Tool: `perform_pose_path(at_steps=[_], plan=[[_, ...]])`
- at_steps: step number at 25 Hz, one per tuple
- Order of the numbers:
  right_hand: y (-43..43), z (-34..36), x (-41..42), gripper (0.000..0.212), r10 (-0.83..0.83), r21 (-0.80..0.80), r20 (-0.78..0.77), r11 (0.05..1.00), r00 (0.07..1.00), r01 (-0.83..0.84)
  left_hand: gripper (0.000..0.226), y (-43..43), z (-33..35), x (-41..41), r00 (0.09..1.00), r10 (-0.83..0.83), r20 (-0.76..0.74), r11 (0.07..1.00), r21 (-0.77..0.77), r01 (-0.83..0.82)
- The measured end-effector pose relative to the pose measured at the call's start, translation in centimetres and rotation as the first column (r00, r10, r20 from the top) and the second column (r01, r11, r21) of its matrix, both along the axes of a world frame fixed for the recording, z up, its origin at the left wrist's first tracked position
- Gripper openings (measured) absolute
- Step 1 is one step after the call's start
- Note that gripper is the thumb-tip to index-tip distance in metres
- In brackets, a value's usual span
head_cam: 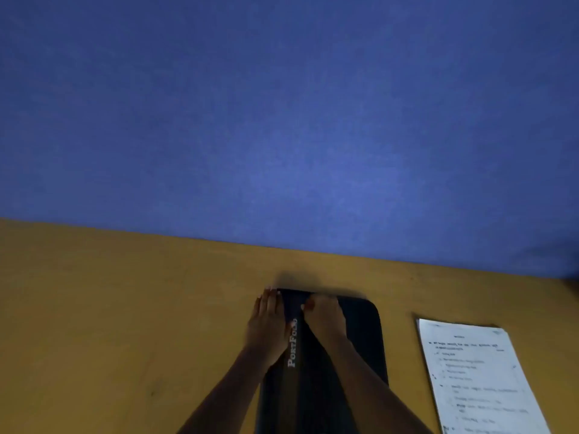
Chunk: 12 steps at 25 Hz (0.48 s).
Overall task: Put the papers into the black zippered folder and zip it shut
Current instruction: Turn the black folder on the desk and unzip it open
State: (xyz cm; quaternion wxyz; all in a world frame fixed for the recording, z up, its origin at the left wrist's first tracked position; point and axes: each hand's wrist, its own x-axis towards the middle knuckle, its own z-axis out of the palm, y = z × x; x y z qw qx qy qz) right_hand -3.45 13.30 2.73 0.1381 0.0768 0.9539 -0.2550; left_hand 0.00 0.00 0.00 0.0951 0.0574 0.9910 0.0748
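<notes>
Both hands sit on the far end of the black zippered folder [360,343], close together but not touching. The left hand [268,328] lies flat, palm down, its fingers straight and together, pointing away from the person along the folder's left edge, with the fingertips reaching the far left corner. It grips nothing; it presses on the cover. The right hand [324,314] is curled into a loose fist at the folder's far edge, knuckles up, thumb and fingers pinched together toward the left. What it pinches is too dark and blurred to tell. Both forearms run up from the bottom of the view and converge over the folder, the right one crossing the cover on a slant.

The folder lies flat and closed on the table [125,308], its long side running away from the person, its near end cut off by the bottom of the view. It is plain black with rounded far corners, and white capital lettering runs lengthwise between the two hands, partly hidden by them.

The papers [479,377] lie on the table well to the right of the folder, apart from it, a white printed stack tilted slightly, near the table's right side. A blue wall [282,120] rises behind the table's far edge.
</notes>
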Motion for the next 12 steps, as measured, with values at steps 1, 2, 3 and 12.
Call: perform_pose_path(at_steps=[1, 2, 3, 12], plan=[[-0.5, -0.2, -1.6, 0.026, -0.059, -0.056, 0.013, 0.997, 0.998, 0.059, 0.071, -0.5, -0.7, -1.1, 1.000, 0.013, -0.025, 1.000, 0.014, -0.013], [-1.1, -0.5, -2.9, 0.026, -0.105, -0.093, 0.045, 0.990, 0.994, 0.108, 0.068, -1.2, -1.2, -1.8, 0.998, 0.040, -0.043, 0.999, 0.037, -0.038], [-1.7, -0.6, -4.4, 0.029, -0.129, -0.108, 0.066, 0.985, 0.989, 0.136, 0.064, -1.8, -1.6, -2.6, 0.996, 0.064, -0.060, 0.997, 0.051, -0.061], [-6.8, -1.7, -10.6, 0.049, -0.077, 0.109, 0.327, 0.993, 0.942, 0.043, 0.043, -4.2, -1.8, -5.9, 0.994, 0.041, -0.099, 0.993, 0.118, -0.029]])
